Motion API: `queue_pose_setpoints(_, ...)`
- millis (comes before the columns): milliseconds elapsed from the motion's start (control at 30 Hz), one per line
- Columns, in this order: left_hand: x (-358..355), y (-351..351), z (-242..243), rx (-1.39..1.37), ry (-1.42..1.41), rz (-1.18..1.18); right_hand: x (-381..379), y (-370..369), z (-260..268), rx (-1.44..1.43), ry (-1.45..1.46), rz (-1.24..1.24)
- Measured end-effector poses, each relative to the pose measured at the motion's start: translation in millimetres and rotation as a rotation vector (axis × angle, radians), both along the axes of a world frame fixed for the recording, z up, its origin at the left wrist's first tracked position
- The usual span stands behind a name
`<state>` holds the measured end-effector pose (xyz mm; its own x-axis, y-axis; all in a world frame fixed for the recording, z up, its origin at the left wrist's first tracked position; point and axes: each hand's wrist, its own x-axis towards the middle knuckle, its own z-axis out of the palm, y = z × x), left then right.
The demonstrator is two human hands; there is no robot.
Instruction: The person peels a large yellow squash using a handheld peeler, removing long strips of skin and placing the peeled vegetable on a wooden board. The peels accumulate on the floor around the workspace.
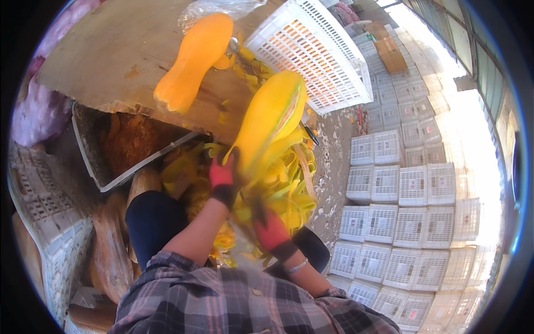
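My left hand (pixel 224 172), in a red and black work glove, grips the near end of a large yellow butternut squash (pixel 267 112). The squash slants away from me, its far end over the edge of a wooden board. A strip with pale and green edges runs along its right side. Motion blurs my right hand (pixel 269 227), gloved alike, just below the squash; whether it holds a tool cannot be made out. Long yellow-green peelings (pixel 294 196) are heaped under and beside both hands. An orange peeled squash (pixel 196 62) lies on the board (pixel 112 54).
A white plastic crate (pixel 313 54) with orange contents stands at the board's far right. At left are a dirty bin (pixel 125 179) with brown-orange matter, a crate (pixel 54 221) and unpeeled squashes (pixel 112 246). Stacked white crates (pixel 384 183) line the right. A black handle (pixel 311 135) shows beside the peelings.
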<state>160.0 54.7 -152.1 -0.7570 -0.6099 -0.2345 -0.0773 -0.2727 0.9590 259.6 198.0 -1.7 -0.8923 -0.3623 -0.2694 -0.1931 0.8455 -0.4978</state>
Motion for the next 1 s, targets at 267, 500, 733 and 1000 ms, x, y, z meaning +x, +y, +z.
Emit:
queue_pose_setpoints(267,4,1,13,0.578,0.069,0.149,-155,30,42,-0.251,0.399,-0.317)
queue_pose_setpoints(500,3,-3,35,0.774,0.104,0.120,-359,-23,82,0.194,0.450,-0.141)
queue_pose_setpoints(733,-2,-19,37,1.155,0.167,-0.010,-275,-26,56,0.219,0.353,-0.120)
queue_pose_setpoints(1000,-8,-11,-8,1.058,0.153,-0.003,14,-1,-34,-0.169,0.081,-0.068)
